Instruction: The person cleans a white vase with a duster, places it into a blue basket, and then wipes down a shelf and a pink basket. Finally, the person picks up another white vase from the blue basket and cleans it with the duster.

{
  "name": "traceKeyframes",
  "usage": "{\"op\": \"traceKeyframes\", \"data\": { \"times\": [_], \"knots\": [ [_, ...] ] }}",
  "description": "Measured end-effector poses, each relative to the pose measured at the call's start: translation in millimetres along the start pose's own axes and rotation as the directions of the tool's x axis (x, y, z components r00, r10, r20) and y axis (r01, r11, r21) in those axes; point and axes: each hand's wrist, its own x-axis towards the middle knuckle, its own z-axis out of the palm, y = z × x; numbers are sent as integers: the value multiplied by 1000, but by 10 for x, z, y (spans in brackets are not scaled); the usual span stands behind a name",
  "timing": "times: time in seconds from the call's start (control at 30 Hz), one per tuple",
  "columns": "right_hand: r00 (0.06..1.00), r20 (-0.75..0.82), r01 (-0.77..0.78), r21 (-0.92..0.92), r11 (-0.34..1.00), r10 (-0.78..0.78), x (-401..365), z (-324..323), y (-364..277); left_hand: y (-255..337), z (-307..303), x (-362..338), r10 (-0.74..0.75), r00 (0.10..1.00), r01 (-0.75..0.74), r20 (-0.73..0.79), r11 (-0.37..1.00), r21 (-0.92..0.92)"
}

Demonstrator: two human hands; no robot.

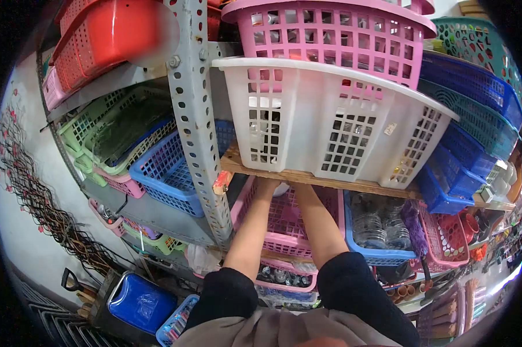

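Both my forearms reach forward into a pink basket (284, 226) on the shelf below a wooden board (318, 181). My left hand (268, 183) and my right hand (299, 184) show only at the wrists; the fingers are hidden under the board. A small part of something white (281, 189) lies between the wrists. What either hand touches cannot be made out. Directly above, a white basket (307, 127) rests on the board, with a pink basket (336, 32) stacked in it.
A grey perforated post (192, 115) stands left of my arms. Blue basket (165, 168) sits on the left shelf. To the right are a blue basket with glassware (379, 254), a purple fluffy item (412, 228) and stacked blue baskets (454, 168).
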Motion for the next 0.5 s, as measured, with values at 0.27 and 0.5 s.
{"op": "traceKeyframes", "data": {
  "times": [0.27,0.5],
  "knots": [
    [998,35,53,-137,989,-49,-80,-75,31,-64,-53,-141,-34,999,31,-23,987,-156],
    [991,70,123,-209,970,-111,-91,-229,9,247,-630,-13,76,976,-80,-203,997,-9]
  ]
}}
